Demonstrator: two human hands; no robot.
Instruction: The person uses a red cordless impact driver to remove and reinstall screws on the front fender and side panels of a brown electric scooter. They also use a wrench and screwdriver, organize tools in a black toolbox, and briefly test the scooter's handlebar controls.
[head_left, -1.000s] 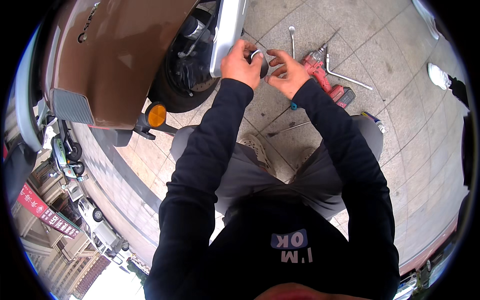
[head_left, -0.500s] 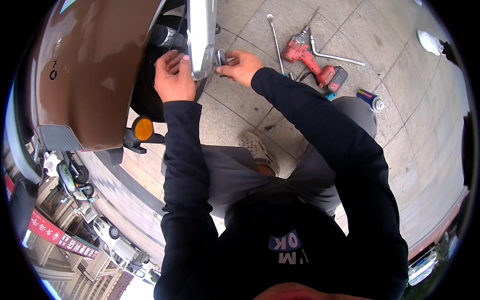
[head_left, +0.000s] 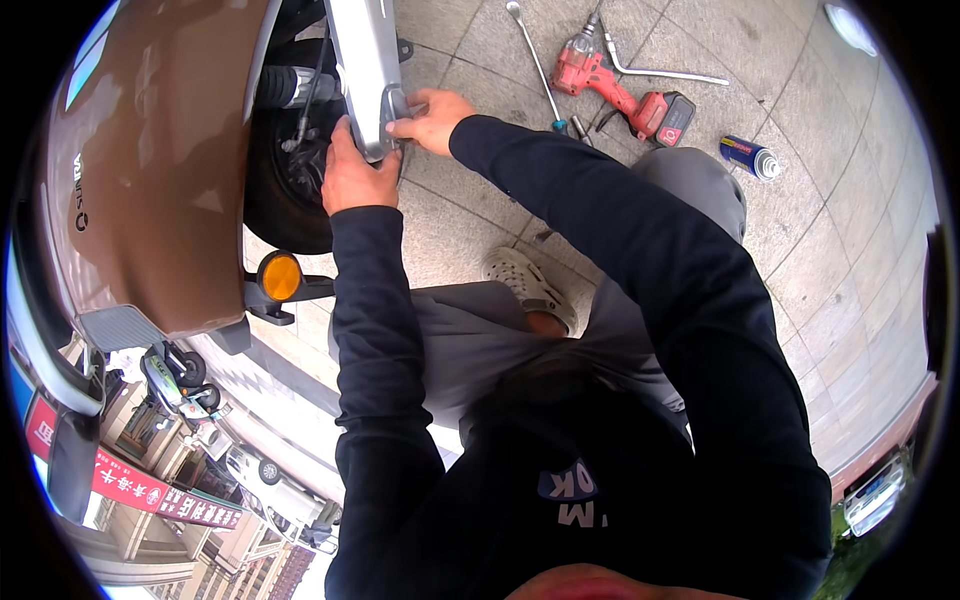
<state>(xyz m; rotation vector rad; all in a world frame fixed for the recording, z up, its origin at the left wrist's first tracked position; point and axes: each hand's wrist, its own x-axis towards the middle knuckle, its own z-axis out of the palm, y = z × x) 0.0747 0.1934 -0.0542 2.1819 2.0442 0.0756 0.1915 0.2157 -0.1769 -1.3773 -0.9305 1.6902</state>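
Note:
My left hand (head_left: 358, 172) is closed around the lower end of a silver fork arm (head_left: 355, 50) on a brown scooter (head_left: 150, 150), beside its black front wheel (head_left: 280, 190). My right hand (head_left: 432, 122) grips a small grey cover (head_left: 392, 105) against the right side of that lower end, thumb pressed on it. The inner side of the left hand's grip is hidden. An orange round reflector (head_left: 281, 275) sits below the wheel.
On the paving right of my hands lie a red cordless impact driver (head_left: 587, 68), a long wrench (head_left: 530, 45), an L-shaped bar (head_left: 670, 78) and a blue spray can (head_left: 748, 157). A white shoe (head_left: 850, 28) is at the upper right; parked vehicles (head_left: 270, 480) stand behind.
My hands have moved left onto the fork's end; the grey cover, earlier held apart from it by my right hand, now rests against it. The view has shifted, with the tools appearing higher.

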